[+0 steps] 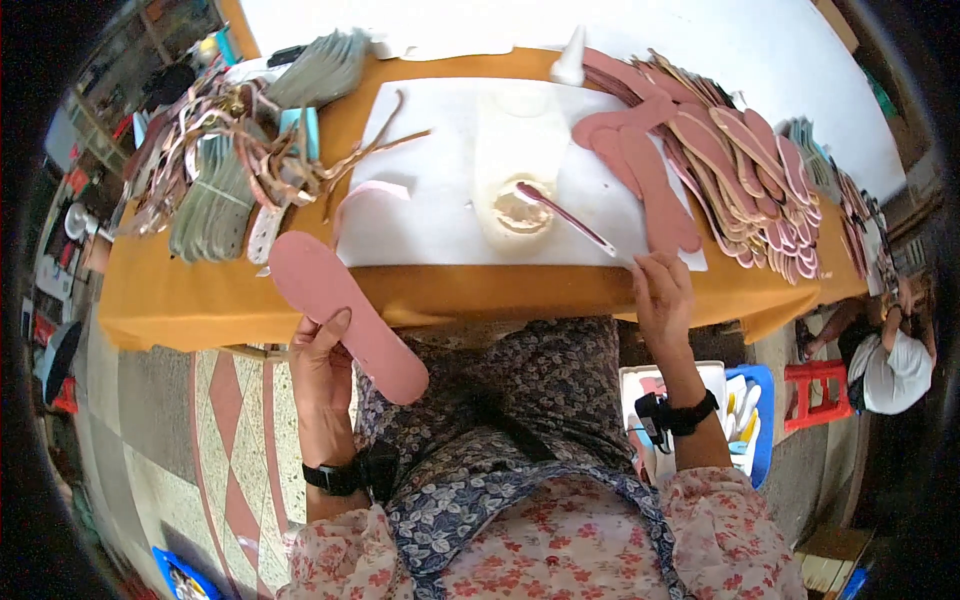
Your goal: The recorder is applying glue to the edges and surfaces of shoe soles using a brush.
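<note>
My left hand (325,350) grips a pink shoe insole (350,315) by its edge, thumb on top, tilted in front of the table's near edge. At the near right corner of a white sheet (420,235), my right hand (662,290) has its fingers drawn together; what they pinch, if anything, is too small to make out. Just left of its fingertips lies a brush (570,218) with a dark red handle, resting across an open pot (520,208) of pale, crusted paste. Close beyond that hand are loose pink insoles (655,190), overlapping.
A large pile of pink insoles (740,170) covers the table's right. Bundled grey-green pieces (212,205), tangled strips (240,125) and a pink strip (372,192) lie left. A white bottle (570,60) stands behind. A blue basket (757,425) and red stool (818,392) stand right; a person (893,370) sits beyond.
</note>
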The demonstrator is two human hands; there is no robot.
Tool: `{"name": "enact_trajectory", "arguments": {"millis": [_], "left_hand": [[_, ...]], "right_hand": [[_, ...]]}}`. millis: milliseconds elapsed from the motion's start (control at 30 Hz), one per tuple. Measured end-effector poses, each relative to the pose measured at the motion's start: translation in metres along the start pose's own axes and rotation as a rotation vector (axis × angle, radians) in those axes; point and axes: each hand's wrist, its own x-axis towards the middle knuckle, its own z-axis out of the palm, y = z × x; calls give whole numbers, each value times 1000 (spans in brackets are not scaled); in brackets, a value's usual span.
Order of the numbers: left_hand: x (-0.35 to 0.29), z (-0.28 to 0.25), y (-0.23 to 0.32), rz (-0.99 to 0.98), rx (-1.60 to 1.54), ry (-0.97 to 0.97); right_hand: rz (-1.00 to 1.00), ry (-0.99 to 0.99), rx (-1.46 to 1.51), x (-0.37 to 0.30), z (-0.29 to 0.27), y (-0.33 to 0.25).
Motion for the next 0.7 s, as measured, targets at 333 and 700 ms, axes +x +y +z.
{"name": "enact_trajectory", "arguments": {"millis": [333, 700], "left_hand": [[3, -49, 27, 109, -109, 89], [-9, -126, 50, 191, -166, 209]], "right_hand": [[-221, -231, 314, 29, 37, -110], [-492, -551, 393, 60, 116, -211]]}}
